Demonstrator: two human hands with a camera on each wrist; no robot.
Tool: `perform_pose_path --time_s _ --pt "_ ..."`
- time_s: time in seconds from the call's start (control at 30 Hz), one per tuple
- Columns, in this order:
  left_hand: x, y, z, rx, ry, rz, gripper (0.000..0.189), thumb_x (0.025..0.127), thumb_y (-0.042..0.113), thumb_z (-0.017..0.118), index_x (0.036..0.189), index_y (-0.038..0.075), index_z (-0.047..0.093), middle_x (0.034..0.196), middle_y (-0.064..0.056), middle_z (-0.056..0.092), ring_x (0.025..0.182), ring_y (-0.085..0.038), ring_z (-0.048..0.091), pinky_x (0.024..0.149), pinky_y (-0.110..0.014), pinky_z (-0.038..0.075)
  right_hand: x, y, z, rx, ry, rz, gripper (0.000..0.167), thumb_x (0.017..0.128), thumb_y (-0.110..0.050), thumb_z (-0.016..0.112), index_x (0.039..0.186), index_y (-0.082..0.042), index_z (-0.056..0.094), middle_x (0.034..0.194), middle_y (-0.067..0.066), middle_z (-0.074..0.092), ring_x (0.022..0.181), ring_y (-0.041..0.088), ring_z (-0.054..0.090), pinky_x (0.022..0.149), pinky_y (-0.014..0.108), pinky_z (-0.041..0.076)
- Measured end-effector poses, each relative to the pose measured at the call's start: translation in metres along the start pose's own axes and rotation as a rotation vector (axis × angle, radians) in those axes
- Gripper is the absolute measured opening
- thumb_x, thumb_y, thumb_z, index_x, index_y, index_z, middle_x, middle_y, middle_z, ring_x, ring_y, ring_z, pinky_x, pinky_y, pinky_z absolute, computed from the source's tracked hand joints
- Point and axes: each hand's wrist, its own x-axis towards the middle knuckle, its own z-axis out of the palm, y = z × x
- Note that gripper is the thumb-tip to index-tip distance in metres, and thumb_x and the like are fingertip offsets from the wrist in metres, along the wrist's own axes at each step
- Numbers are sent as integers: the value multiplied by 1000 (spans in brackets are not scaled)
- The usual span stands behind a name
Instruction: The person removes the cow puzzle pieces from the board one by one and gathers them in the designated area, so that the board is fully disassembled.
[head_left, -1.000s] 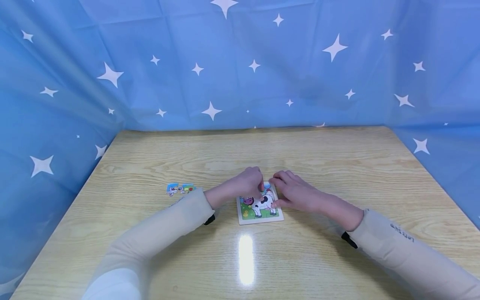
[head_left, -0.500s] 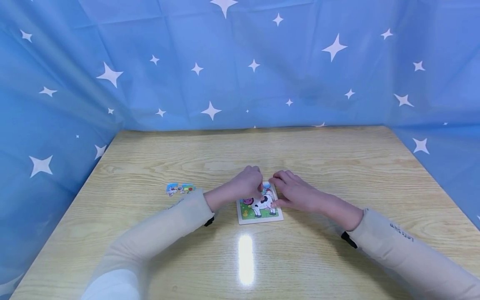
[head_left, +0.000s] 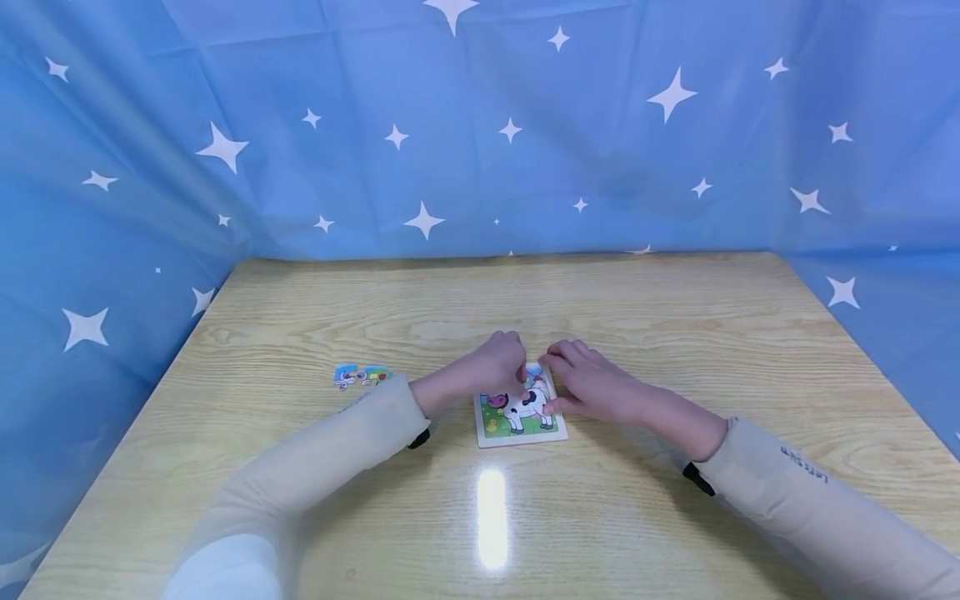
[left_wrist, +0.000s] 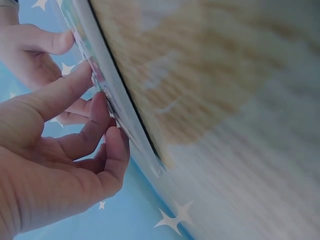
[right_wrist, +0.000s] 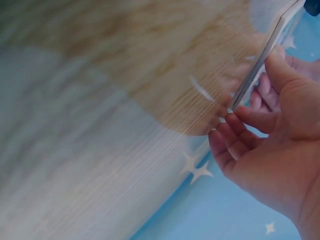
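- Head view: puzzle board (head_left: 523, 441) lies flat near the middle of the worktop (head_left: 630, 533), cow picture (head_left: 534, 407) facing up; its upper part is largely covered by hands.
- Left hand (head_left: 501, 364) at the board's 11 o'clock: fingers curled, thumb down on the cow; fingertips hidden.
- Right hand (head_left: 588, 383) at 2 o'clock: fingers loosely bent and spread from the thumb, touching the board's side.
- Loose pieces (head_left: 377, 376) at 9 o'clock from the board, outlines hard to separate, close to the left sleeve (head_left: 360, 437).
- Right sleeve (head_left: 810, 492): upside-down lettering, approximately "Letssup", reading uncertain. Left sleeve's mark illegible.
- Left wrist view: left thumb and bent fingertips meet the board, seen nearly edge-on; cannot tell whether a piece is pinched. Right hand at 11 o'clock, cut off.
- Right wrist view: right thumb and index touch the board's edge at 1 to 2 o'clock; left hand partly hidden behind. Worktop blurred.
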Motion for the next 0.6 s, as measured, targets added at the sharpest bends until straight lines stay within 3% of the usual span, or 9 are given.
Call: perform_pose_path --time_s 0.3,0.47,0.6 --pt "-3 0 3 39 37 51 18 97 22 89 92 8 79 100 -3 64 105 -22 53 95 -32 46 0 29 24 -55 -23 26 92 103 -72 57 155 3 54 146 15 54 132 32 51 108 55 48" --pt "-6 -1 3 41 66 80 14 98 18 87 95 7 81 95 -2 65 102 -21 54 97 -33 46 1 33 26 -79 -25 21 89 103 -68 65 156 3 54 146 15 54 132 31 51 108 53 49" --pt "-7 -2 2 -34 100 99 6 101 7 81 102 2 78 99 -6 72 97 -20 62 93 -30 52 0 30 25 -71 -12 21 87 103 -64 67 155 4 55 145 15 55 131 32 52 107 54 50"
